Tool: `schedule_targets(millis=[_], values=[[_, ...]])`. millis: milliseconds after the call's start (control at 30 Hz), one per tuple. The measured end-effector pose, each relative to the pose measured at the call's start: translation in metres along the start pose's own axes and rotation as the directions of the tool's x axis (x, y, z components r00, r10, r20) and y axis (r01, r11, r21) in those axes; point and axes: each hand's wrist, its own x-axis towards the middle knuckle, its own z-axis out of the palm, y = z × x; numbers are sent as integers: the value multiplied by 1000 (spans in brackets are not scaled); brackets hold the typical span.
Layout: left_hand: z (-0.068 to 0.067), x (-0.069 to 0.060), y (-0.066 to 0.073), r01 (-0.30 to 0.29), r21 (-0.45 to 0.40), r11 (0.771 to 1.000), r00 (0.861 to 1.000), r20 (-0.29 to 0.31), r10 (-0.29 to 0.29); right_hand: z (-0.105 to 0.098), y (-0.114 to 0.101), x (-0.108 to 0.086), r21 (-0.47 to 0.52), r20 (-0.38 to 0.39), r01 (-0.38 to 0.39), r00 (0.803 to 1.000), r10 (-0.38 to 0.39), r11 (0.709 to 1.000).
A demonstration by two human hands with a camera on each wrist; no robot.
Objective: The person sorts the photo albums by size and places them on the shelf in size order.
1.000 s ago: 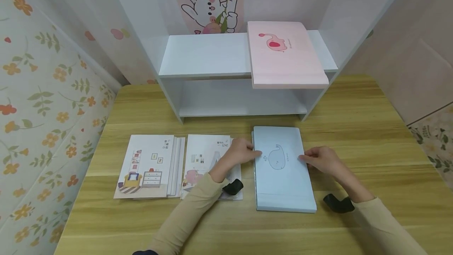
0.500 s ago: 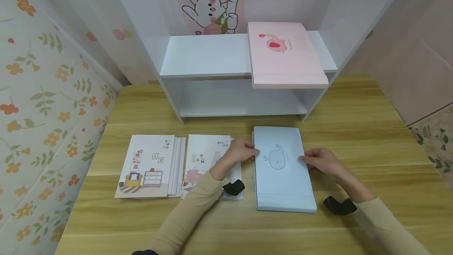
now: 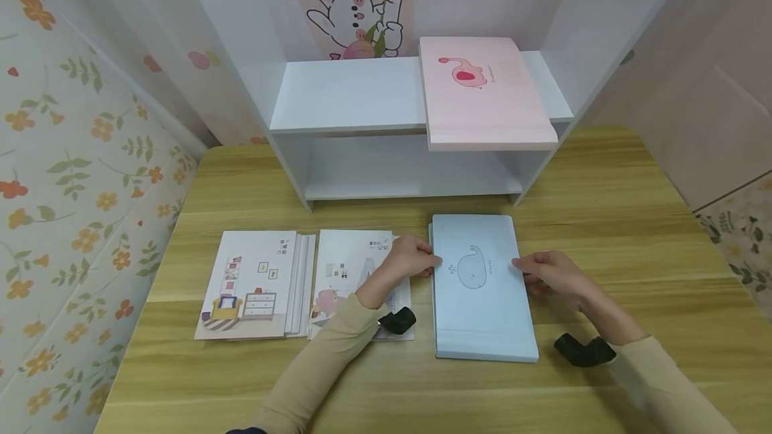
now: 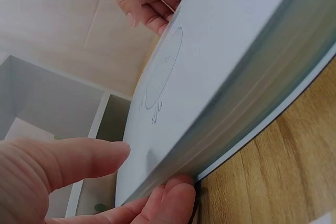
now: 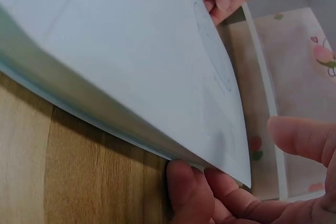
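A thick light-blue notebook point(image 3: 482, 313) with a whale drawing lies flat on the table in the head view. At its left edge is my left hand point(image 3: 409, 258); in the left wrist view the thumb point(image 4: 100, 158) hovers over the cover while the fingers point(image 4: 170, 200) touch the page edge. My right hand point(image 3: 553, 274) is at the opposite edge. Its fingers point(image 5: 231, 195) rest against the notebook's side in the right wrist view, and its thumb point(image 5: 299, 136) stands apart from the cover. Neither hand grips the notebook firmly.
White picture-covered books point(image 3: 250, 273) lie in a stack at the left; a second white stack point(image 3: 340, 266) is partly under my left forearm. Behind stands a white shelf point(image 3: 352, 96), with a pink elephant notebook point(image 3: 488, 106) overhanging its upper board. Wooden tabletop point(image 3: 615, 220) extends to the right.
My right hand has shifted slightly to the right, and the notebook's upper right corner has moved a little that way too. The left hand stays almost in place.
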Motion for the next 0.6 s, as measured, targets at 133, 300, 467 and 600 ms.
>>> schedule_targets(millis=[133,300,467,600], values=[[-1,-1,0,-1,0,1000,1000,-2,1,-3,0,0,19,21,-11,1000,11,1000],[-1,0,0,-8,5,1000,1000,-4,9,-1,1,2,82,48,-4,999,0,997],[0,0,-2,-13,7,1000,1000,-8,13,2,3,5,160,59,16,998,-26,987],[1,0,-2,-36,37,999,999,-9,37,4,6,5,195,62,66,995,-80,979]])
